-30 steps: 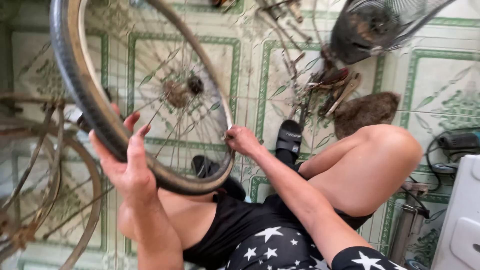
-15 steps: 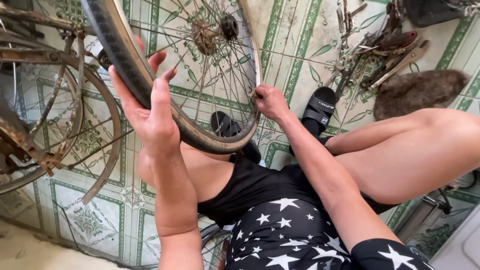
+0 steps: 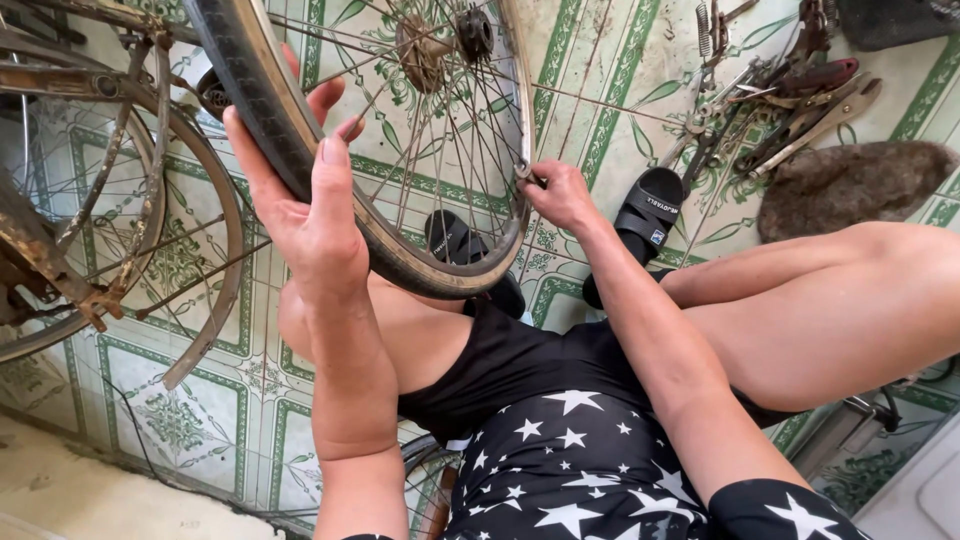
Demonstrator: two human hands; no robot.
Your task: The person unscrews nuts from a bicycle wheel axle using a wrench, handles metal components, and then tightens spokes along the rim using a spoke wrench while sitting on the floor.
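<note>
Black rubber tyre (image 3: 262, 120) fully seated on the bicycle wheel (image 3: 400, 140), wheel off any frame and propped upright over the lap above the green-patterned tile floor (image 3: 600, 100). Judged from that: tyre mounting done, spokes all threaded from hub (image 3: 425, 50) to rim, work now at the rim's inner edge and apparently mid-way, with no telling how many spokes remain to be seen to. Left hand (image 3: 310, 215) wrapped around the tyre on the wheel's left side, palm against the tread, fingers (image 3: 330, 95) curled over and past the rim among the spokes; a loose steadying grip, partly spread rather than clenched. Right hand (image 3: 562, 195) at the wheel's lower right, fingertips pressed together in a pinch on a small dark tool or nipple (image 3: 527, 174) right at the rim, too small to name for sure. Beneath the wheel, two black sandals (image 3: 650, 215) on the feet. Left of the wheel, a rusty old bicycle frame (image 3: 90, 180) with its own bare wheel. Up and to the right of the wheel, a scatter of hand tools (image 3: 790, 100) on the floor, beside a brown rag-like lump (image 3: 850, 185).
</note>
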